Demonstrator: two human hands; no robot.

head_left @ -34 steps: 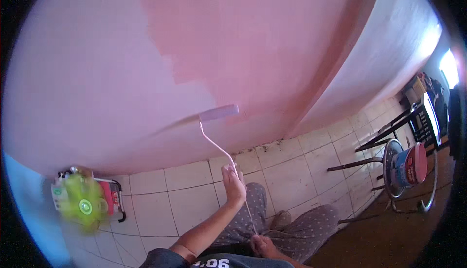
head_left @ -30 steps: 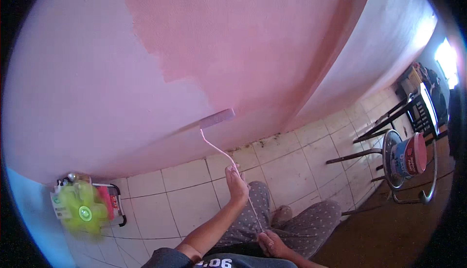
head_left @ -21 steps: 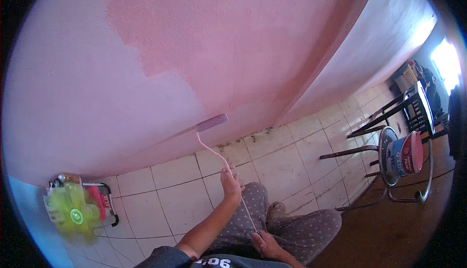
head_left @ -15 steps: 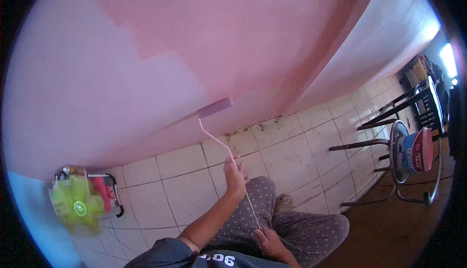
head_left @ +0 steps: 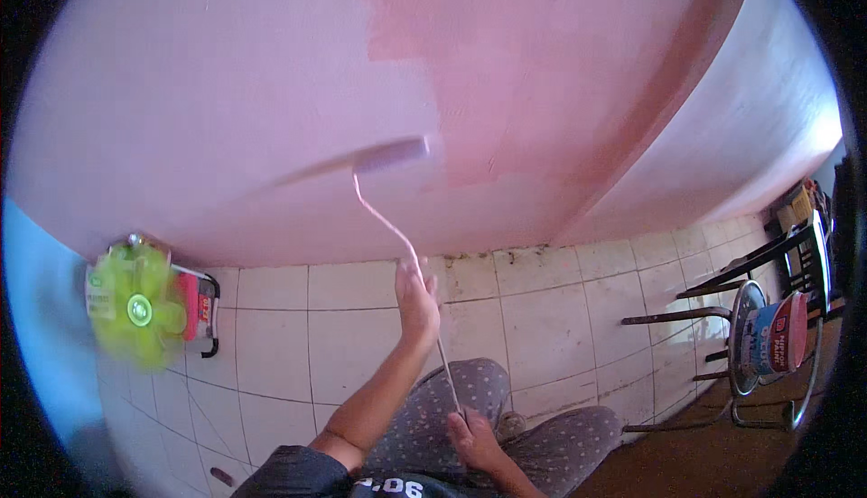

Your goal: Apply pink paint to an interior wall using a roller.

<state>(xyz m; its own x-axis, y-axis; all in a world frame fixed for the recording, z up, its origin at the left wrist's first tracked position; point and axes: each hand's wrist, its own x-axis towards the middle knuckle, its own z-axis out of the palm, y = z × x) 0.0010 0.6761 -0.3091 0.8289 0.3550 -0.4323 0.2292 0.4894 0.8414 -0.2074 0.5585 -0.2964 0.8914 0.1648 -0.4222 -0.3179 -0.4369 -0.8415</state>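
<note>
A paint roller with a long thin handle (head_left: 444,363) reaches from my lap up to the wall. Its pale sleeve (head_left: 393,155) is at the wall, left of the darker pink area; whether it presses on the surface I cannot tell. My left hand (head_left: 418,304) is closed round the upper part of the handle, below the bent wire. Lower down, over my thighs, my right hand (head_left: 474,437) grips the handle's bottom end. The wall (head_left: 226,92) is pale pink on the left, with a darker pink patch (head_left: 533,74) at the right.
At the left stands a fan with yellow-green blades (head_left: 140,308), beside a red-and-black object (head_left: 200,307). A metal chair (head_left: 745,317) at the right holds a blue-and-pink paint bucket (head_left: 777,334). White floor tiles (head_left: 352,353) run along the wall's base.
The roller sleeve has moved up the wall and left of the darker patch's edge. My left hand has risen with the handle. The whole view has shifted to the left.
</note>
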